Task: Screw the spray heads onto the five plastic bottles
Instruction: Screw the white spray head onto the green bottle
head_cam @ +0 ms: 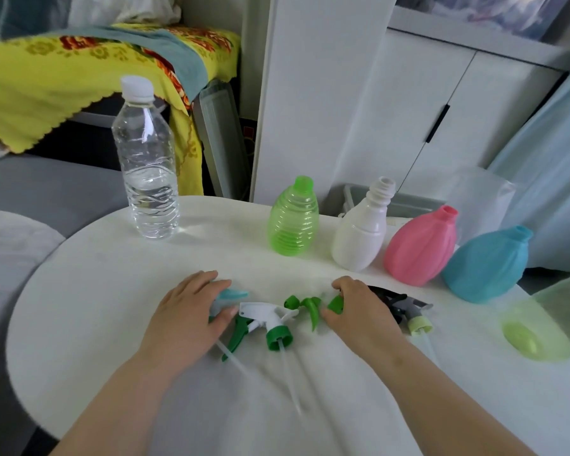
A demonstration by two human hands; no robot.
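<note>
Two hands (185,320) grip smooth plastic spray heads (335,304) before bulbous bottles (293,222).

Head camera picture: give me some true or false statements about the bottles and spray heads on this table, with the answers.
1. The water bottle has its white cap on. True.
2. The white bottle stands between the green bottle and the pink bottle. True.
3. The pink bottle already carries a spray head. False: its neck is bare.
4. Every spray bottle stands upright. False: the pale green bottle lies on its side.
5. The right hand pinches the green spray head. True.
</note>
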